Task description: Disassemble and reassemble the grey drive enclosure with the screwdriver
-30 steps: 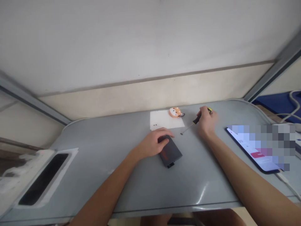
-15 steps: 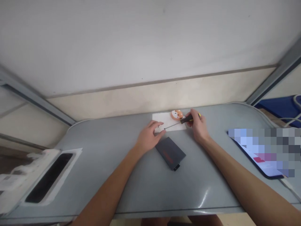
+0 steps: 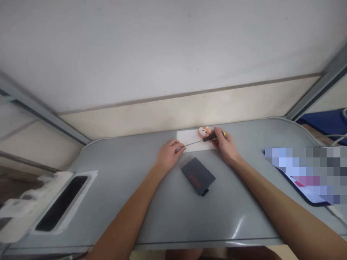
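Note:
My right hand point(image 3: 226, 147) grips a screwdriver point(image 3: 213, 136) by its black and yellow handle, the thin shaft pointing left. At the shaft's tip, my left hand point(image 3: 169, 155) is closed in a pinch. Whatever lies between its fingertips is too small to make out. Both hands are over a white sheet of paper point(image 3: 189, 135) near the back edge of the table. An orange and white animal-faced case point(image 3: 203, 131) rests on the paper, just behind the screwdriver. Nearer to me lies a dark grey rectangular box point(image 3: 197, 175) with red marking and a small black piece at its front end.
On the left, a black phone point(image 3: 62, 204) lies on white paper beside a white power strip point(image 3: 32, 209) with plugs. To the right is a tablet point(image 3: 300, 177), its screen lit and blurred, with a white cable. A wall point(image 3: 173, 112) closes off the grey table's point(image 3: 121, 180) back.
My left fingers have closed together at the screwdriver's tip. My right hand and the screwdriver have shifted a little to the left. The view has turned slightly.

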Demonstrator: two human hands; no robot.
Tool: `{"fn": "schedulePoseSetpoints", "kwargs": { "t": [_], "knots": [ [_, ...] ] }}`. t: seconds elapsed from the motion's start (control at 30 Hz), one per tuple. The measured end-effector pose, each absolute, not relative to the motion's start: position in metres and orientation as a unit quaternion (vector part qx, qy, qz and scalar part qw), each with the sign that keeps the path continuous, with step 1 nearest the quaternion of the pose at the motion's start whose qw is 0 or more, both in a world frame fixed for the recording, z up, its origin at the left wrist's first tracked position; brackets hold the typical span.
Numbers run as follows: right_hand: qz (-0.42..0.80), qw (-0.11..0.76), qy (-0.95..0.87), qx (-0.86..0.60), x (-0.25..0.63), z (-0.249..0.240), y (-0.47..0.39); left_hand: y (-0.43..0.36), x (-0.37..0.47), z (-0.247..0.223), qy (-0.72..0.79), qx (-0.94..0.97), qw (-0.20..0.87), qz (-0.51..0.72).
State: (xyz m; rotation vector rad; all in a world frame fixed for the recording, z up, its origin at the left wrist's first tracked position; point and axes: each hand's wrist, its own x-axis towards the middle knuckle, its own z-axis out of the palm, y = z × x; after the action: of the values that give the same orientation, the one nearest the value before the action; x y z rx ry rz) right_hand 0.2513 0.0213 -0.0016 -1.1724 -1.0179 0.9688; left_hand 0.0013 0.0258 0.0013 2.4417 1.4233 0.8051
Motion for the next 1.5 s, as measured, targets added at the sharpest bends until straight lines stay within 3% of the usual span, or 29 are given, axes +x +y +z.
{"fn": "schedulePoseSetpoints", "kwargs": {
  "t": [0.27, 0.97, 1.5],
  "knots": [
    [0.396, 0.56, -0.497, -0.531, 0.25, 0.003, 0.016, 0.029, 0.001, -0.002, 0.487, 0.829, 0.079, 0.262],
    [0.412, 0.529, -0.512, -0.537, 0.251, 0.001, 0.015, 0.028, 0.001, -0.007, 0.452, 0.837, 0.042, 0.306],
    [0.415, 0.568, -0.467, -0.536, 0.255, -0.007, 0.018, 0.024, -0.01, 0.003, 0.466, 0.833, 0.077, 0.287]
  ]
}}
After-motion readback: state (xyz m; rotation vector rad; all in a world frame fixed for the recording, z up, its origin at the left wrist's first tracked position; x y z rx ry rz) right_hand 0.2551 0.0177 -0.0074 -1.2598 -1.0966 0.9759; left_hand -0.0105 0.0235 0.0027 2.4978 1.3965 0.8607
